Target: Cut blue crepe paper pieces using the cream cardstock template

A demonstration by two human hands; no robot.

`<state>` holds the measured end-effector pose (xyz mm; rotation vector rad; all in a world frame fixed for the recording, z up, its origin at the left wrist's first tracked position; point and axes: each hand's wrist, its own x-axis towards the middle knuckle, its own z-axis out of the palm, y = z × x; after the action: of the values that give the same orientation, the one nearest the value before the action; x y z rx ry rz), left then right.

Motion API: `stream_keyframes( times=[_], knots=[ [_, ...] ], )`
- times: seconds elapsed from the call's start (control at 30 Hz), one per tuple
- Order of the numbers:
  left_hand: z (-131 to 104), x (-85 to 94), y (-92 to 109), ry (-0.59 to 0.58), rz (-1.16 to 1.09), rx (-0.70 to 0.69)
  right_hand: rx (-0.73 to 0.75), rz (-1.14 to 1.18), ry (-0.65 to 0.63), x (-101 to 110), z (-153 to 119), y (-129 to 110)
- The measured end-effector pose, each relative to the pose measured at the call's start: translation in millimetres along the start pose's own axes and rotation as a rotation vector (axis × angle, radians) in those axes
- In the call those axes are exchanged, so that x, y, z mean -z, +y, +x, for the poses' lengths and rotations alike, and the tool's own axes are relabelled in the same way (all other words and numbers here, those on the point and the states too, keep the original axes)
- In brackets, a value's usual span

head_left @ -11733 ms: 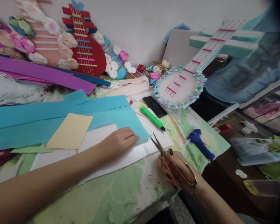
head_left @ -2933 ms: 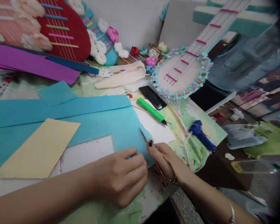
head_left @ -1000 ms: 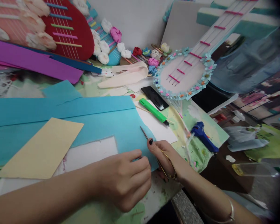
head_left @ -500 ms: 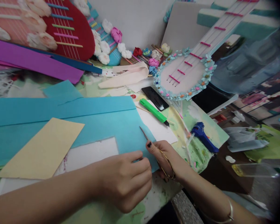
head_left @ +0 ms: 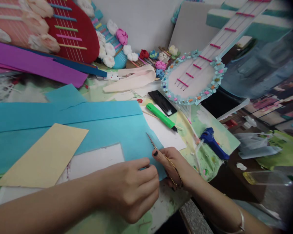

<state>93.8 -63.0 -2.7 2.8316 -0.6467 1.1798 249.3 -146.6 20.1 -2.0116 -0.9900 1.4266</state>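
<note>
My right hand (head_left: 171, 162) is closed round gold-handled scissors (head_left: 173, 169), whose thin blades point up and left over the blue paper (head_left: 107, 130). Just left of it, my left hand (head_left: 134, 185) has its fingers curled together at the paper's lower right part; what they pinch is hidden. A cream sheet (head_left: 46, 156) lies slantwise on the blue paper, beside a white rectangular piece (head_left: 100, 161) partly under my left forearm. Beyond the scissors lies a green utility knife (head_left: 161, 116).
A black phone (head_left: 162, 102) lies behind the knife, and a blue glue gun (head_left: 214, 143) near the table's right edge. Decorated paper instruments stand at the back, one ringed with flowers (head_left: 190, 79). Purple paper (head_left: 36, 63) is at the back left.
</note>
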Motion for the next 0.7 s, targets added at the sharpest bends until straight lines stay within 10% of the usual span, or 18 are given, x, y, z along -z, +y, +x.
stream_keyframes(
  times=[0.7],
  knots=[
    [-4,1.4,-2,-0.084,0.121,0.021,0.050,0.242,-0.011,20,-42,41]
  ],
)
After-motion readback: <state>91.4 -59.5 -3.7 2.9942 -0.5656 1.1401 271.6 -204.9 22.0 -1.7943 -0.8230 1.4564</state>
